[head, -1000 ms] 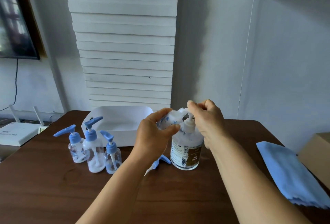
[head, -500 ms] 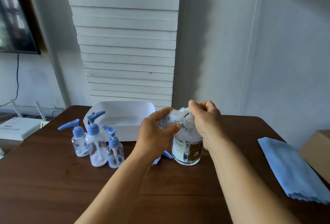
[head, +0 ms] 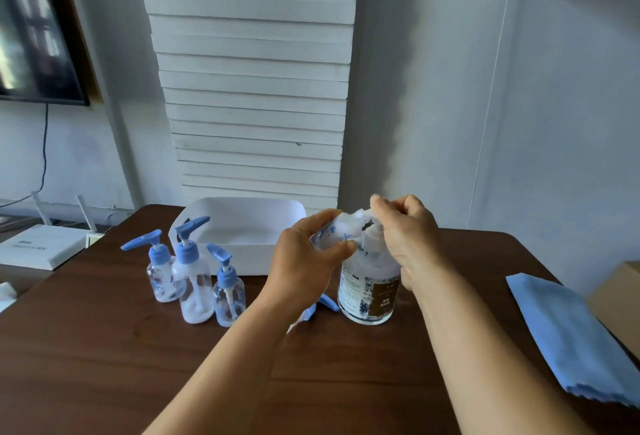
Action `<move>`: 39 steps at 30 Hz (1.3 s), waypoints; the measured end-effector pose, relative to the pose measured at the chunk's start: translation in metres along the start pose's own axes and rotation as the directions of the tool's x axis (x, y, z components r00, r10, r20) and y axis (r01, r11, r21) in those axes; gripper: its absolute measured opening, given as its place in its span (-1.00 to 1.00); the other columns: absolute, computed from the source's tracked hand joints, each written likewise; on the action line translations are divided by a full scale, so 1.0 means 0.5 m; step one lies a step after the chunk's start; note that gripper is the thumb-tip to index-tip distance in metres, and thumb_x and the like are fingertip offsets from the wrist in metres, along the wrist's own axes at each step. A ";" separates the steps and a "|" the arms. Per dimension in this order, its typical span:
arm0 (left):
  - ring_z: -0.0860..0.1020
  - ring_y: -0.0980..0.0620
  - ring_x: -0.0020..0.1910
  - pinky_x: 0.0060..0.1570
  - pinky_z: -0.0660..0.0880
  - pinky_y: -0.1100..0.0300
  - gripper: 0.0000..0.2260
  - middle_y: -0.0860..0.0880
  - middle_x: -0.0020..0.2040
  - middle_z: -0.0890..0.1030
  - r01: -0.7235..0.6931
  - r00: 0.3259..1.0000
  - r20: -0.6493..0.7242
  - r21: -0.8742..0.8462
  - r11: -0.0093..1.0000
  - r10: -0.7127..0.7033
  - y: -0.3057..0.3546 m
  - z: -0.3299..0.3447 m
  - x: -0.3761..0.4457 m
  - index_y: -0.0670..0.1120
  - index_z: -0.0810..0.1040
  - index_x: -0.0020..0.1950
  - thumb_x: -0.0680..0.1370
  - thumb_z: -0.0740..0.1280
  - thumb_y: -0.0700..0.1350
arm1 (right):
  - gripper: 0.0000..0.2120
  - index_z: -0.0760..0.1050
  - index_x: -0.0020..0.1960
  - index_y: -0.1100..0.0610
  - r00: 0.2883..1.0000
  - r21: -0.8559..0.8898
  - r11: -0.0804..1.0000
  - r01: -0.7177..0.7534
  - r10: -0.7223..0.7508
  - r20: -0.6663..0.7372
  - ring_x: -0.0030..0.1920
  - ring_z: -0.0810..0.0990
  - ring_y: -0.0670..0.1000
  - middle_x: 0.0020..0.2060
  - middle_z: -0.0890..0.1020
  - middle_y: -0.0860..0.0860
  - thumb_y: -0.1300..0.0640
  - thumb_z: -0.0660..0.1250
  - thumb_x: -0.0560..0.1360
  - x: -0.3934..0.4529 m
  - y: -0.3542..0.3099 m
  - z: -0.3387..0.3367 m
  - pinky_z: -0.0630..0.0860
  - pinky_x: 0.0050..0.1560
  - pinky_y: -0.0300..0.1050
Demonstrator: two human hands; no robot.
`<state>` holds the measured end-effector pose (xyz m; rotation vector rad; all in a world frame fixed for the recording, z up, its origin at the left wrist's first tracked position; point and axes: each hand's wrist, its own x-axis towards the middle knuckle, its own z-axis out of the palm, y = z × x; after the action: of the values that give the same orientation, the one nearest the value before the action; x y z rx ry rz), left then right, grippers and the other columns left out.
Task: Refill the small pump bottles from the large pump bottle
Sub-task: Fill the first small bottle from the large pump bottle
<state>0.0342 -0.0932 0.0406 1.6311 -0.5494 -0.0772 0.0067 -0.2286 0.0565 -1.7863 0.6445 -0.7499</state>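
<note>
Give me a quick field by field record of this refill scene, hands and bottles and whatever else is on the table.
left hand: grips small open bottle, tilted at large bottle's nozzle
right hand: on large pump bottle's pump head
capped small bottles: three, upright, left
loose blue pump: lying on table
white tray: behind
blue cloth: right

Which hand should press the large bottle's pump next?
The right hand, probably. It already grips the white pump head of the large clear labelled bottle, while the left hand holds the small clear uncapped bottle tilted at the spout.
</note>
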 end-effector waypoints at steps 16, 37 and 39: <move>0.59 0.23 -0.09 -0.18 0.45 0.54 -0.61 0.10 0.00 0.64 -0.042 0.999 -0.021 0.045 0.998 0.043 0.001 0.000 0.015 0.04 0.56 0.21 0.40 0.48 -0.15 | -0.70 0.31 -0.30 0.04 0.998 -0.036 0.997 0.064 -0.064 0.001 -0.22 0.45 0.02 -0.33 0.49 -0.02 -0.09 0.29 0.49 0.007 -0.016 -0.013 0.38 -0.18 -0.06; 0.57 0.27 -0.14 -0.23 0.43 0.56 -0.66 0.15 -0.06 0.62 -0.055 0.998 0.001 0.050 0.997 0.055 0.007 -0.001 0.011 0.09 0.55 0.13 0.41 0.48 -0.17 | -0.71 0.33 -0.29 0.05 0.999 -0.051 0.998 0.032 -0.031 0.030 -0.22 0.45 0.01 -0.33 0.50 -0.02 -0.10 0.26 0.49 0.006 -0.019 -0.012 0.37 -0.23 -0.09; 0.56 0.28 -0.20 -0.26 0.42 0.56 -0.68 0.17 -0.10 0.62 -0.070 0.998 0.002 0.058 0.996 0.070 0.008 -0.001 0.012 0.14 0.54 0.07 0.41 0.47 -0.18 | -0.70 0.33 -0.29 0.05 0.999 -0.053 0.997 0.047 -0.045 0.024 -0.21 0.46 0.02 -0.32 0.50 -0.02 -0.10 0.26 0.49 0.007 -0.018 -0.013 0.37 -0.20 -0.08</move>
<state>0.0386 -0.0953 0.0464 1.6666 -0.6129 -0.0090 0.0046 -0.2324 0.0674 -1.8619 0.6153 -0.7485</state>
